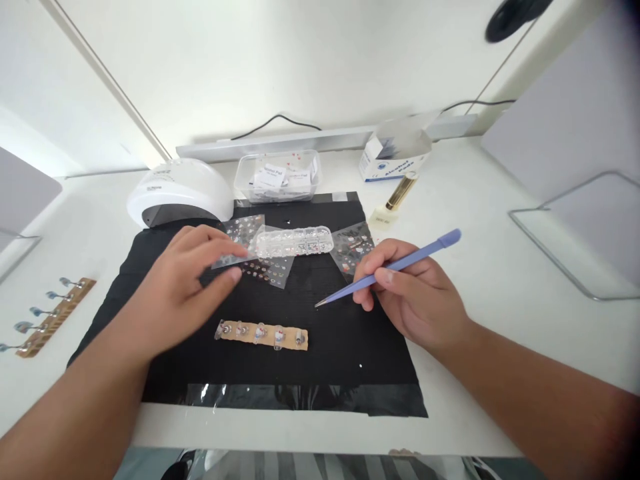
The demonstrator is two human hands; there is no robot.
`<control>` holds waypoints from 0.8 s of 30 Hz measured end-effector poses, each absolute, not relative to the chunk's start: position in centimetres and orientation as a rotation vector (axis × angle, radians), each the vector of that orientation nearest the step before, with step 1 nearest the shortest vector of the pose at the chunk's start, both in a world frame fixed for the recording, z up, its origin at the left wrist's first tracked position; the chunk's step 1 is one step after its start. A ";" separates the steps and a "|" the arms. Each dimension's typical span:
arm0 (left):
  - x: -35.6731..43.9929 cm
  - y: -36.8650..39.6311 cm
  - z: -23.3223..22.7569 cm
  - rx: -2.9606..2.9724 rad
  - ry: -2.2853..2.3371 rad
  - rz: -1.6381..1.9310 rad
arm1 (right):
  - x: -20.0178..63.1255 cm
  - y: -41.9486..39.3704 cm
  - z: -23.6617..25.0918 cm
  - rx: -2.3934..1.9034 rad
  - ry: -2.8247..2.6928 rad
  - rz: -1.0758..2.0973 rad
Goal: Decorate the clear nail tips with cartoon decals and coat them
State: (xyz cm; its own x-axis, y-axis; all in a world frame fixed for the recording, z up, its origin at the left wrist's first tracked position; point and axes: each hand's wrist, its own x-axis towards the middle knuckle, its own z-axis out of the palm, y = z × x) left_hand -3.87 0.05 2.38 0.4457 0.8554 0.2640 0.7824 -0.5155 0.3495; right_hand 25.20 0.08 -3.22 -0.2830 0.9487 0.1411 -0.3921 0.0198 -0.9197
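Observation:
My right hand [410, 293] grips a pair of purple tweezers [400, 263], their metal tips pointing down and left over the black mat [345, 347]. A tiny speck seems to sit at the tips, too small to name. Fingers apart and empty, my left hand [185, 287] hovers beside clear sticker sheets [273, 272]. On those sheets rests a clear compartment case [295, 241] of small decorations. Nearer me lies a tan strip [267, 335] bearing several decorated nail tips on small stands. Another sticker sheet [350, 247] is partly behind my right hand.
A white nail lamp [180, 190] stands at the back left. Behind the mat are a plastic tub [277, 193] of packets and an alcohol pad box [395, 157]. A gold bottle [401, 190] stands right. Far left is a wooden strip [57, 317] with nail tips.

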 end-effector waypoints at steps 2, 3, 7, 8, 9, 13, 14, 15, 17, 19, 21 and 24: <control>-4.8 1.5 1.5 2.369 1.703 0.517 | 25.1 0.0 -3.3 -0.693 -1.163 1.546; -4.9 2.0 1.1 2.315 1.762 0.450 | 25.1 0.0 -3.4 -0.691 -1.165 1.554; -3.3 2.7 -0.2 2.345 1.798 0.226 | 25.0 -0.1 -3.6 -0.687 -1.169 1.570; -2.8 2.7 -0.4 2.373 1.800 0.195 | 25.0 -0.1 -3.6 -0.688 -1.170 1.569; -2.3 2.6 -0.5 2.397 1.804 0.170 | 25.0 -0.1 -3.6 -0.690 -1.172 1.569; -1.5 2.9 -1.1 2.381 1.778 0.239 | 24.7 -0.1 -3.7 -0.710 -1.189 1.580; -1.5 3.1 -1.3 2.342 1.751 0.312 | 24.7 -0.1 -3.7 -0.714 -1.194 1.584; -1.7 3.2 -1.5 2.299 1.719 0.386 | 24.6 -0.1 -3.7 -0.719 -1.199 1.586; -1.9 3.6 -1.9 2.221 1.657 0.501 | 24.6 0.0 -3.8 -0.729 -1.205 1.579; -2.2 3.8 -2.1 2.164 1.612 0.569 | 24.6 0.1 -3.9 -0.740 -1.206 1.560; -2.3 3.8 -2.3 2.082 1.560 0.642 | 24.6 0.0 -3.8 -0.734 -1.204 1.531; -2.4 3.2 -2.0 1.949 1.481 0.739 | 24.5 -0.5 -3.3 -0.633 -1.206 1.452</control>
State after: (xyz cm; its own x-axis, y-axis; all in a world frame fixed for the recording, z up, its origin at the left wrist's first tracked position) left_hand -2.42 3.20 -2.03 0.2318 0.9691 0.0841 0.6499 -0.2187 0.7279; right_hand 24.50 -0.48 -3.29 -0.2657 0.9370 0.2267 -0.3945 0.1089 -0.9124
